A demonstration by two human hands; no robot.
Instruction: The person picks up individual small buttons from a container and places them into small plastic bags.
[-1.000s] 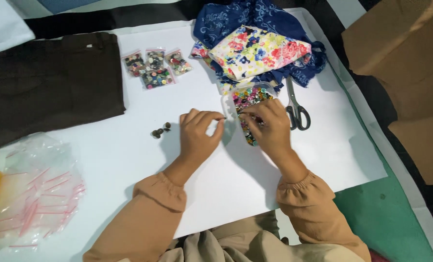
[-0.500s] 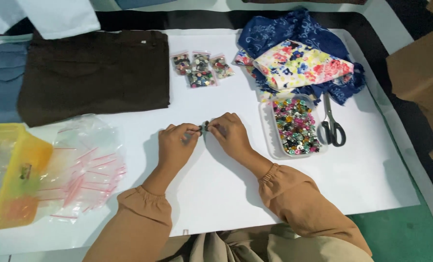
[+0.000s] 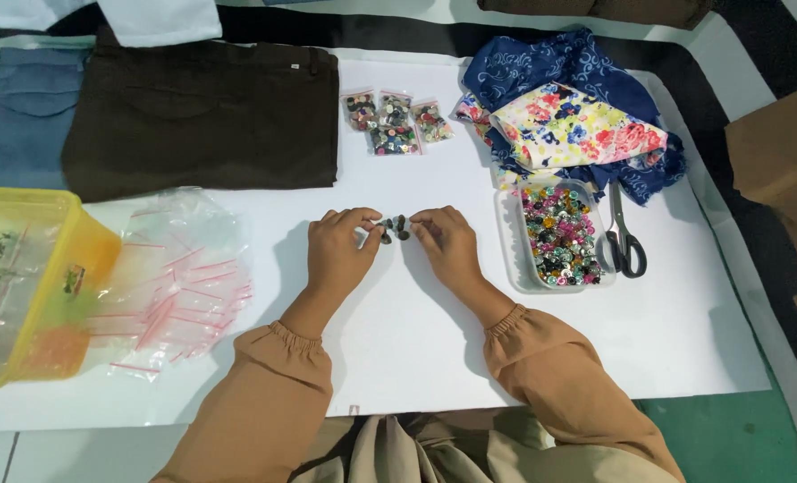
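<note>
My left hand [image 3: 340, 249] and my right hand [image 3: 445, 243] rest on a white sheet [image 3: 541, 349], fingertips facing each other. Between them lies a small cluster of dark buttons [image 3: 393, 228]. The fingertips of both hands touch or nearly touch the cluster; whether any button is pinched I cannot tell. To the right of my right hand stands a clear tray of colourful buttons [image 3: 559, 234]. Both arms wear tan sleeves.
Scissors [image 3: 624, 241] lie right of the tray. Floral and blue fabrics [image 3: 577, 125] are heaped at the back right. Three small bags of buttons [image 3: 395, 121] sit behind my hands. Dark brown trousers [image 3: 202, 121], empty zip bags [image 3: 179, 277] and a yellow tub [image 3: 23, 277] lie left.
My right hand has left the button tray and come left to the dark buttons. The view has swung left, bringing the yellow tub and trousers into sight.
</note>
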